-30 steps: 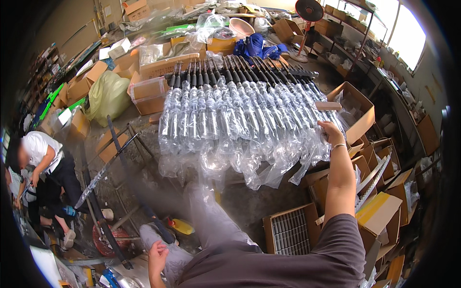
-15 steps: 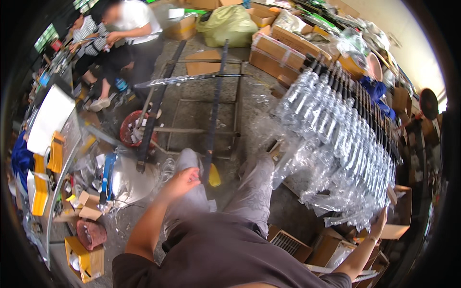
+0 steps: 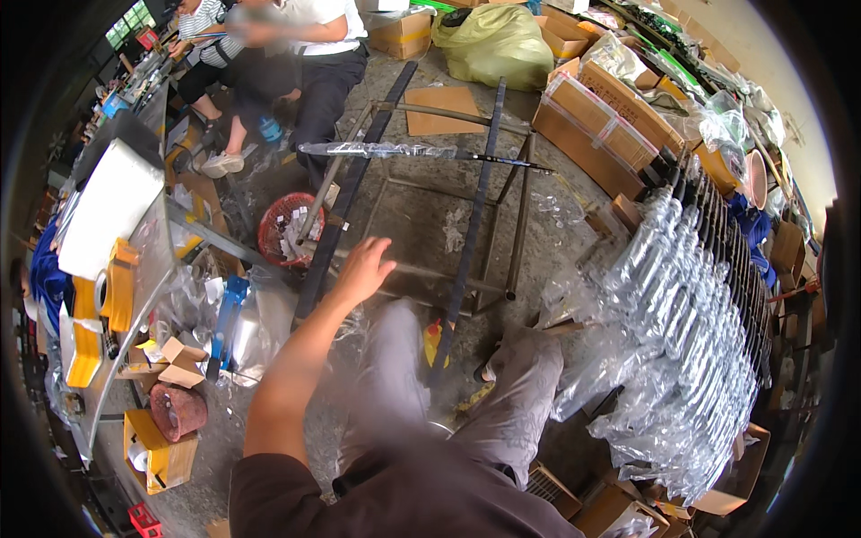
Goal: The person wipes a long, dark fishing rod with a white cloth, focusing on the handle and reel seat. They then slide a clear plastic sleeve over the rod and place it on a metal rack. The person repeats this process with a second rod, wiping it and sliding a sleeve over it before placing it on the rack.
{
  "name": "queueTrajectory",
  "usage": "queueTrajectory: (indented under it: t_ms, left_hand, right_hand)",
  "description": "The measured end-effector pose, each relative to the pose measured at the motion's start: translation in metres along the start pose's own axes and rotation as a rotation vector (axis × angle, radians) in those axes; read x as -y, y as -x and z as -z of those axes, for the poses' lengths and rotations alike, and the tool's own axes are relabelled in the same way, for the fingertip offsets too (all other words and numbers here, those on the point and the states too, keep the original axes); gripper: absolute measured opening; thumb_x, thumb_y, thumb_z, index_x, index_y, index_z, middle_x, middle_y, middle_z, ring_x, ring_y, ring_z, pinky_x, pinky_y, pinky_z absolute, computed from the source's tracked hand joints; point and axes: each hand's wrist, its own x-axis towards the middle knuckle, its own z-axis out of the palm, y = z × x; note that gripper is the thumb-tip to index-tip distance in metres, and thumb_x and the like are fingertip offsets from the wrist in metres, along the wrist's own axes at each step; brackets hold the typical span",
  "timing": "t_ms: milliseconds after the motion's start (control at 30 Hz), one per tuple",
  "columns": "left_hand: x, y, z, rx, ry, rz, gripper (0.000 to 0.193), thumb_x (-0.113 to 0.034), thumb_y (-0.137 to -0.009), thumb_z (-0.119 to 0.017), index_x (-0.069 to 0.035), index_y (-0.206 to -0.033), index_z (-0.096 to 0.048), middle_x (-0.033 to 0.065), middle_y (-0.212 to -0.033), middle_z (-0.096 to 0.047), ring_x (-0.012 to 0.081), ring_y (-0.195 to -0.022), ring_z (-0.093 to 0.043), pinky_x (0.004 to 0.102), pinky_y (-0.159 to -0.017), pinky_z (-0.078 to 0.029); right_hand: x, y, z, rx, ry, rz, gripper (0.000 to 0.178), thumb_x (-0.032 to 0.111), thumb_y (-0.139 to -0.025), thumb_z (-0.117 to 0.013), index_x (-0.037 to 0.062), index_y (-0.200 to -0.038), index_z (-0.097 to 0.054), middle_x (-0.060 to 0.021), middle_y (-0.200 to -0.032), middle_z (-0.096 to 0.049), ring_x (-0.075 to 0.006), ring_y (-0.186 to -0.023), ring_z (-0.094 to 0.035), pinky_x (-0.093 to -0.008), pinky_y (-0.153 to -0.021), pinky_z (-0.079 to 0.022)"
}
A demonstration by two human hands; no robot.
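My left hand [image 3: 364, 271] is stretched forward over the metal stand, its fingers apart and nothing in them. Below it is a grey metal tube frame [image 3: 514, 255] topped by two dark padded bars, the left bar [image 3: 345, 202] and the right bar [image 3: 478, 211]. A slim black rod partly sleeved in clear plastic [image 3: 386, 151] lies across both bars, beyond my fingertips and apart from them. To the right, a thick row of similar plastic-sleeved rods [image 3: 668, 314] leans in a bank. My right hand is out of the picture.
A red basket [image 3: 267, 235] with white scraps stands left of the frame. Two people sit at the far left, one in a white top [image 3: 323, 31]. Cardboard boxes [image 3: 592, 125] and a yellow-green sack [image 3: 493, 45] are at the back. A bench [image 3: 160, 269] runs along the left.
My left hand has moved from above my knee out over the frame, its curled fingers now spread. My right arm, earlier beside the rod bank, has left the picture. The view has shifted.
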Motion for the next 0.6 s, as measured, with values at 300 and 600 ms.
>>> queueTrajectory:
  t_ms: [300,600]
  left_hand:
    - [0.026,-0.195,-0.043,-0.102,-0.340,-0.187,0.058,-0.022,-0.084,-0.067,-0.014,-0.137,-0.045,0.0156,-0.134,-0.048,0.0338,-0.123,-0.045,0.0470,-0.102,-0.035]
    - [0.062,-0.289,-0.104,0.074,-0.544,-0.082,0.064,-0.011,-0.089,-0.056,-0.029,-0.146,-0.033,0.0128,-0.126,-0.052,0.0303,-0.121,-0.047,0.0487,-0.107,-0.030]
  right_hand:
    - [-0.005,0.100,-0.144,0.208,0.555,-0.093,0.022,0.028,-0.093,-0.058,0.0068,-0.098,-0.063,-0.0046,-0.086,-0.060,-0.0159,-0.076,-0.056,-0.0278,-0.065,-0.046]
    - [-0.001,0.124,-0.159,0.195,0.761,-0.137,0.022,0.028,-0.095,-0.055,0.0070,-0.095,-0.061,-0.0037,-0.079,-0.058,-0.0156,-0.068,-0.054,-0.0286,-0.060,-0.045]
